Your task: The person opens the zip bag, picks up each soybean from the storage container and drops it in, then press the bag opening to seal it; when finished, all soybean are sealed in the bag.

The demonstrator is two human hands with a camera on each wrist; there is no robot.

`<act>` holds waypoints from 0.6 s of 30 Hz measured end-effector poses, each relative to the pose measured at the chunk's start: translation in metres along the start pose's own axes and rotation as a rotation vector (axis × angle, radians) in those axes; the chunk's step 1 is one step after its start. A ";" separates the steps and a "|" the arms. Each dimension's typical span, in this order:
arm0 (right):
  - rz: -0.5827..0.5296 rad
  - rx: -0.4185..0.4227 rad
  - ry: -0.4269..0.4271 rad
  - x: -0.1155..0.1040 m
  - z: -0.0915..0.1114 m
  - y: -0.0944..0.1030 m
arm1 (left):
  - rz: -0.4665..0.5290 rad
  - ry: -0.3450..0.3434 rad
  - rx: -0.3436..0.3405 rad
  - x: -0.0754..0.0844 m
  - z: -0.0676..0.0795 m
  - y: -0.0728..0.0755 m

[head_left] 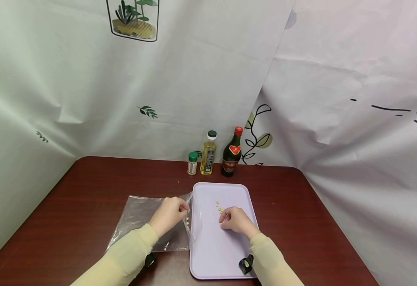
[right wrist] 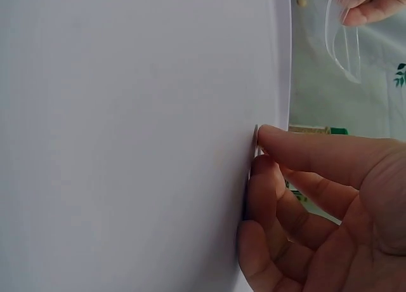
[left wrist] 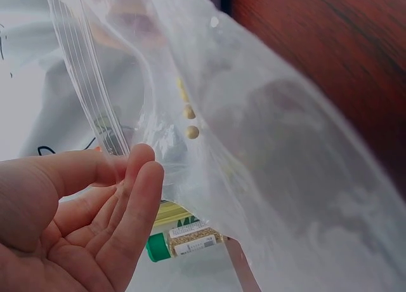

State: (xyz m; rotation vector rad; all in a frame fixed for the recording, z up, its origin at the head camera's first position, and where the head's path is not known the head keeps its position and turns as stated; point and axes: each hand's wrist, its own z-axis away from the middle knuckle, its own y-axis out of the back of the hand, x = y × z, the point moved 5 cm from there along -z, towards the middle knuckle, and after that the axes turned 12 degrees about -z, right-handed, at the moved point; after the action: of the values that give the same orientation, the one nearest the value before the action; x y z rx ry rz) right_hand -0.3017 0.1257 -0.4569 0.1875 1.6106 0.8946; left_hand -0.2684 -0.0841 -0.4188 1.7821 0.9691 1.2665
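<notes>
My left hand [head_left: 170,214] pinches the zip edge of a clear plastic bag [left wrist: 273,159] between thumb and fingers. Inside the bag show several round, pale yellow soybeans [left wrist: 191,132]. On the lilac tray [head_left: 208,254] a few more soybeans [head_left: 220,209] lie in a loose line. Just beside them is my right hand [head_left: 237,220], bent low over the tray. Its fingertips [right wrist: 254,241] are right at the tray surface, with thumb and forefinger close together. I cannot tell whether a soybean sits between them.
Behind the tray stand a green-capped spice jar [head_left: 192,165], a bottle of yellow oil [head_left: 208,155] and a dark bottle with a red cap [head_left: 231,155]. The dark red table [head_left: 301,238] runs back to a printed cloth [head_left: 208,79].
</notes>
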 end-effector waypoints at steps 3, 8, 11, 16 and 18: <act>0.010 0.004 0.009 0.000 0.000 0.000 | -0.006 -0.007 0.005 0.000 0.001 0.000; 0.012 0.006 0.011 0.001 0.000 0.001 | -0.020 -0.016 0.015 0.000 0.001 0.001; 0.009 0.007 0.011 0.001 0.000 0.000 | -0.023 -0.018 0.021 0.000 0.001 0.000; 0.011 0.008 0.012 0.000 -0.001 0.000 | -0.020 -0.018 0.027 -0.001 0.001 0.001; 0.004 0.010 0.004 0.000 -0.001 -0.001 | -0.019 -0.019 0.029 -0.001 0.001 0.000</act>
State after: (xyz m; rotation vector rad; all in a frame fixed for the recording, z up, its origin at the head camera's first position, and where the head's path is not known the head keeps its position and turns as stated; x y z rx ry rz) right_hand -0.3025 0.1242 -0.4573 0.1960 1.6194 0.8906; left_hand -0.2681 -0.0857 -0.4191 1.8000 0.9964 1.2269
